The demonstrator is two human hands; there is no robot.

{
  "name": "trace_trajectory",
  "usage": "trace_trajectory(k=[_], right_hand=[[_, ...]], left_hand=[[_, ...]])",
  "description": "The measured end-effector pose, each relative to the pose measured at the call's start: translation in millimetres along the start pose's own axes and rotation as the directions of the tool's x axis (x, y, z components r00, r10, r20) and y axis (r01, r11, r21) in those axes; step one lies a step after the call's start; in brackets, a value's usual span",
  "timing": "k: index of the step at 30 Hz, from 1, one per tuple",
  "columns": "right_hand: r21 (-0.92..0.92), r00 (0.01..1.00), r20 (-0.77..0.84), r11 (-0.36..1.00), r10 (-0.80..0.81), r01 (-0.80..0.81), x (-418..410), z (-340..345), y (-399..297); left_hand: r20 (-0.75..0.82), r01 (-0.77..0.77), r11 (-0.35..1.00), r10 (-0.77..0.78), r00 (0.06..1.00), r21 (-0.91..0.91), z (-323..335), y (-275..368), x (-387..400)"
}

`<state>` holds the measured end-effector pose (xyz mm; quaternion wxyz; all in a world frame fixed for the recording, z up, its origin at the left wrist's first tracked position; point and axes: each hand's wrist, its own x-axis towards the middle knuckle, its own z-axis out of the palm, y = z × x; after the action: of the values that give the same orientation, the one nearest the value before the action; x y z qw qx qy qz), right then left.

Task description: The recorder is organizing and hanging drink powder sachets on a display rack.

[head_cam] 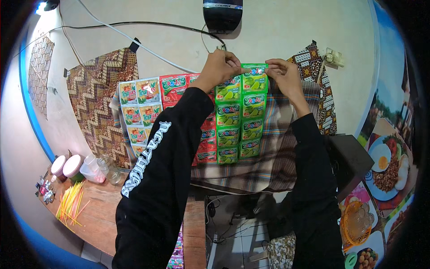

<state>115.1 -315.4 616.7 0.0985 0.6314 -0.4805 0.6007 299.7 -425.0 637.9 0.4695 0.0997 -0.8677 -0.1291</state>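
Note:
My left hand (220, 69) is raised at the wall, its thumb and fingers at the top left corner of a strip of green lime drink sachets (253, 107). My right hand (285, 79) pinches the same strip near its top right corner. Close beside it on the left hangs another column of green sachets (228, 116). Red strawberry sachets (173, 90) hang further left, partly hidden by my left sleeve. At the far left of the row are white tea sachets (147, 90). A plaid cloth (278, 141) hangs behind them all.
At left, a wooden table (100, 215) bears colored straws (70, 203), lidded tubs (72, 166) and a glass jar (111, 171). A black box-like object (351, 161) stands at right. Cables (218, 232) lie on the tiled floor. A dark device (222, 16) hangs overhead.

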Motion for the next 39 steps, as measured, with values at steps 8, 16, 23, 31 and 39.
trace_trajectory(k=[8, 16, 23, 31, 39], right_hand=[[0.044, 0.998, -0.050, 0.999, -0.026, 0.029, 0.7, -0.3, 1.0], [-0.131, 0.999, 0.020, 0.991, -0.036, 0.038, -14.8, 2.1, -1.9], [0.009, 0.999, -0.029, 1.000, -0.029, 0.030, -19.8, 3.2, -8.4], [0.110, 0.990, -0.135, 0.993, -0.034, 0.049, 4.5, 6.4, 1.3], [-0.134, 0.999, -0.046, 0.991, 0.015, -0.021, 11.4, 0.4, 2.8]], left_hand=[[-0.111, -0.083, 0.996, 0.084, 0.990, 0.019, 0.3, 1.8, 4.4], [-0.110, -0.111, 0.985, 0.126, 0.986, 0.133, 1.4, -12.6, -11.9], [0.209, -0.043, 0.997, 0.055, 0.976, -0.061, -2.3, 2.7, -11.4], [0.141, 0.000, 0.995, -0.014, 0.990, 0.101, -0.8, 2.4, 1.7], [0.197, 0.067, 0.988, -0.094, 0.976, 0.141, -2.3, -7.9, 5.0]])
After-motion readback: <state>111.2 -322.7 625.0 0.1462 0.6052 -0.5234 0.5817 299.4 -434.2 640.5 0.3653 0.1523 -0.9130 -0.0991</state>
